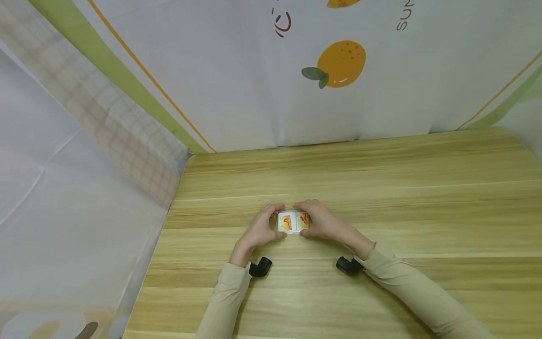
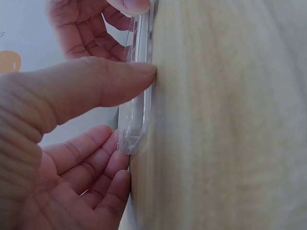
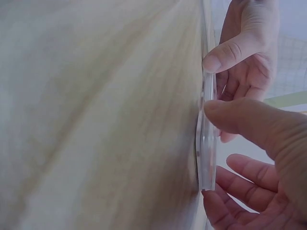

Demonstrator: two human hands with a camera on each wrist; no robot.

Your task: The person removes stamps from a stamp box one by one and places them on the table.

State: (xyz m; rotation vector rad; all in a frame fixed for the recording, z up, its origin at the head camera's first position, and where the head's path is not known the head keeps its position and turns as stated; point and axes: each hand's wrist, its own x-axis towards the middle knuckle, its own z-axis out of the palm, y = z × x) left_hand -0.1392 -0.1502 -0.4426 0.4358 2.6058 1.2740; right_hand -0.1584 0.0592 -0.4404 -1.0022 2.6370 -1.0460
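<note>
Two beige sleeves point(image 1: 224, 301) lie nearest the head camera, each with a black mount point(image 1: 260, 267) by its cuff. Beyond them, the left grip point(image 1: 260, 228) and right grip point(image 1: 323, 223) meet over a clear case point(image 1: 292, 227), which lies about flat at the middle of the surface point(image 1: 381, 188). Each grip pinches one end of the case, a thumb point(image 2: 110, 81) on the near edge and fingers point(image 2: 91, 165) on the far edge. The wrist views show the case's underside close against the surface; whether all of it touches cannot be told.

The main risk seems to be slipping: the case looks smooth and thin, and the grips bear only on its edges, so a loosened thumb could let one end drop. Uneven pulling might tilt it, and if the clear shell comes in two parts, hard squeezing could spring them apart. Strong pressure might also crack it.

The case shows two yellow-and-orange pictures point(image 1: 286, 222) on white, with no brand or lettering that can be read. The cloth point(image 1: 237, 94) behind bears a printed orange point(image 1: 343, 63), the letters "SU" with another cut by the edge, and a brown mark point(image 1: 282, 23) too partial to read
</note>
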